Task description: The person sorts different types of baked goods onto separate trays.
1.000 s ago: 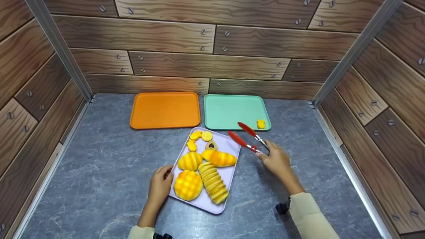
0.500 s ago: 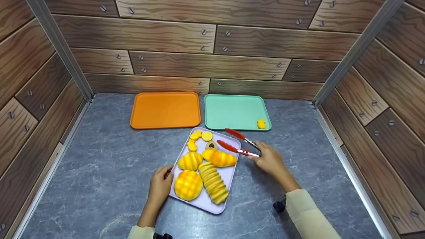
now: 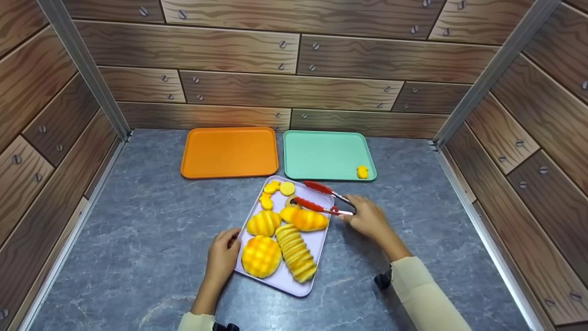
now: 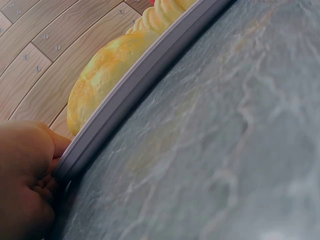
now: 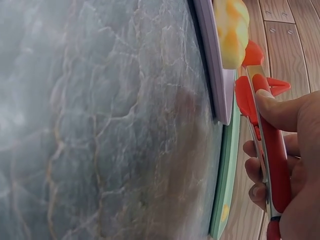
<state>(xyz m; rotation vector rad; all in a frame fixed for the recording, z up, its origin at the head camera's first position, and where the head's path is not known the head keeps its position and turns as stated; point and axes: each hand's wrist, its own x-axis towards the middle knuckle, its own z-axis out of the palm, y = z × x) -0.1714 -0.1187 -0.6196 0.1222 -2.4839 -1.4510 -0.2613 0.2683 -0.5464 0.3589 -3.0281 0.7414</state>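
Note:
A lavender tray [image 3: 317, 241] lies angled on the table, and my left hand [image 3: 223, 257] grips its left rim. My right hand [image 3: 367, 218] holds red-tipped tongs [image 3: 308, 204], their arms spread over the tray's upper right. The nearer tip overlaps a round cookie with a dark centre [image 3: 290, 200], partly hiding it. Just below is a croissant [image 3: 305, 219]. The tray also bears a striped bun [image 3: 263, 223], a round checkered bun [image 3: 261, 256], a long ridged roll [image 3: 296, 253], a round yellow biscuit [image 3: 287, 188] and small yellow pieces [image 3: 266, 201].
Behind the lavender tray lie an orange tray [image 3: 229, 154] and a mint green tray [image 3: 324, 154]. One small yellow piece [image 3: 362, 172] sits in the green tray's front right corner. Wood-patterned walls [image 3: 239, 87] enclose the grey marbled table [image 3: 161, 239] at back and sides.
My right hand has moved left with the tongs, from beside the green tray to over the lavender tray and the dark-centred cookie. My left hand stays at the rim.

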